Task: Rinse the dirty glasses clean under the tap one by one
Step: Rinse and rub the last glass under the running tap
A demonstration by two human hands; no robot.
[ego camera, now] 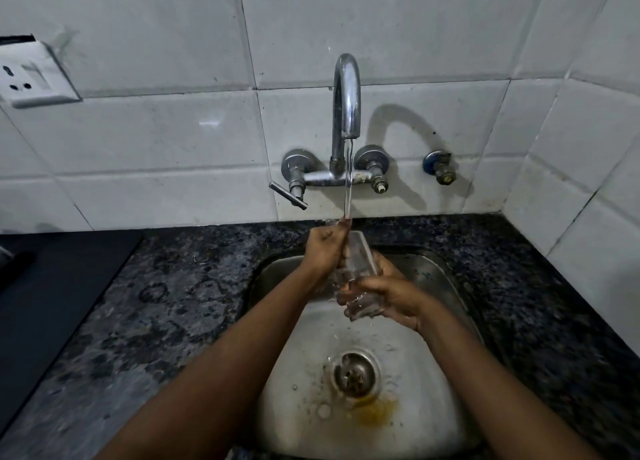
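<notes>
A clear drinking glass is held tilted over the steel sink, its rim up toward the wall and its base lower, nearer the person. The right hand grips the base end, fingers curled around it. The left hand is at the upper part of the glass, its fingers curled against the side near the rim; how tightly they close cannot be told. Water runs from the chrome tap mounted on the white tiled wall and lands on the left hand's fingertips at the rim. The sink is set in the dark speckled tabletop, toward its back right corner. Its drain lies below the hands, with a yellowish stain just beside it.
</notes>
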